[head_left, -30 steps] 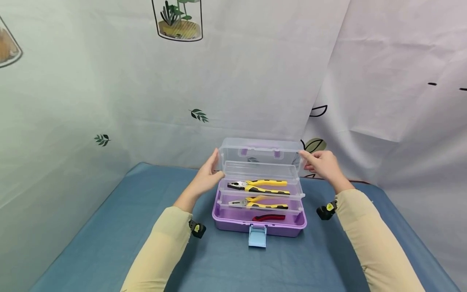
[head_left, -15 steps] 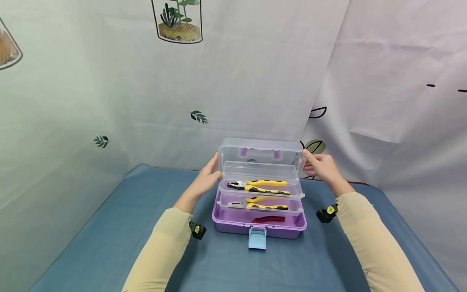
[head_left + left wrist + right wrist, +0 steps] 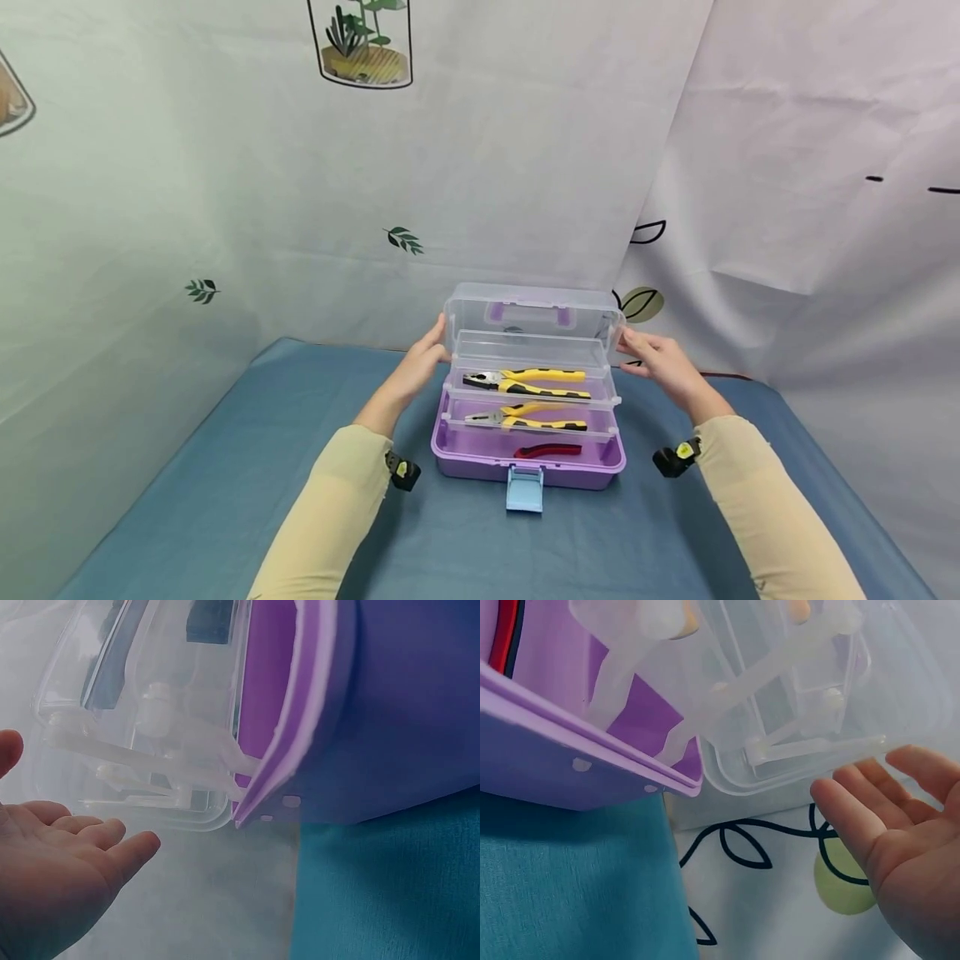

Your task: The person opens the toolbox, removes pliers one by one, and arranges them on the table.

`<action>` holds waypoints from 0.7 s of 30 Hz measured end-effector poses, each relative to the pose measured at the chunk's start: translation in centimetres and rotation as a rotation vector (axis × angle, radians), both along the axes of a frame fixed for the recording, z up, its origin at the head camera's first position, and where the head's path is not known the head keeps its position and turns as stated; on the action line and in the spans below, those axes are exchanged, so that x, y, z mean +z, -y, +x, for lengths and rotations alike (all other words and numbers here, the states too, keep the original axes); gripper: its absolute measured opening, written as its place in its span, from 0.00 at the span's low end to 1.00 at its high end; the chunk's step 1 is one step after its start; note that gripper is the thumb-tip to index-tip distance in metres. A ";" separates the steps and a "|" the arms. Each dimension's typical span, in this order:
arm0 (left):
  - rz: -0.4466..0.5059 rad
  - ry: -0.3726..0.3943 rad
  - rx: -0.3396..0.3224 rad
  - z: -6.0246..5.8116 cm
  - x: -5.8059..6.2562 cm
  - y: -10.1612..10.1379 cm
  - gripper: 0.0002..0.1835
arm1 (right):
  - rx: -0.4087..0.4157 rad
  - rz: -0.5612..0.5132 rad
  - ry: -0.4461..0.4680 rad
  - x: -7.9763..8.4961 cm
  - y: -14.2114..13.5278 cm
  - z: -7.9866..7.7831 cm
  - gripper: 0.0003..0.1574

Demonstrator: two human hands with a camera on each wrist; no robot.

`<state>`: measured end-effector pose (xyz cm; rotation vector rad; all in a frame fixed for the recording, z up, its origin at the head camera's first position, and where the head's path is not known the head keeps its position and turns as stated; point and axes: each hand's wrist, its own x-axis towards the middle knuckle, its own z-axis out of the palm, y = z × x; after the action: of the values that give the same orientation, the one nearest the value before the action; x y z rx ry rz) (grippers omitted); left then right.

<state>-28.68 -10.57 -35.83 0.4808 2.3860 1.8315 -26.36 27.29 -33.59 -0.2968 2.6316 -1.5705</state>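
Note:
A purple toolbox (image 3: 487,468) stands with its clear lid (image 3: 532,295) raised and its clear tiers spread. Yellow-and-black pliers (image 3: 543,376) lie in the upper tray, and a second yellow-handled pair (image 3: 543,423) lies in the tray below. On the purple floor is a red-and-black handle (image 3: 551,450); its other end is hard to make out. My left hand (image 3: 411,373) is at the lid's left side, fingers loosely extended and thumb apart. At the right side of the lid is my right hand (image 3: 663,367), its fingers (image 3: 847,817) loosely bent beside the clear plastic, gripping nothing.
A light blue latch (image 3: 525,490) hangs down at the toolbox's front. Blue cloth (image 3: 300,467) covers the table. Behind it hangs a pale printed curtain (image 3: 510,167), close to the raised lid.
My right hand has slid down along the lid's side, and its fingers have loosened from the edge. My left hand is slightly lower. The lid remains raised.

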 end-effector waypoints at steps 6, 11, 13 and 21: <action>0.024 0.019 -0.006 0.0 0.0 0.1 0.41 | 0.003 -0.092 0.010 -0.5 0.2 0.4 0.46; 0.016 0.031 -0.008 0.0 -0.7 0.1 0.40 | 0.009 -0.099 0.012 -1.3 0.3 0.5 0.43; 0.018 0.028 -0.011 0.0 -0.9 0.0 0.39 | 0.010 -0.106 0.015 -1.6 0.3 0.6 0.44; 0.029 0.017 -0.026 -0.3 -1.0 0.0 0.38 | 0.032 -0.131 0.020 -2.1 0.3 0.7 0.45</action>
<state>-28.94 -10.54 -36.87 0.4954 2.3343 1.8537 -25.63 27.01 -35.69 -0.3273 2.5010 -1.7292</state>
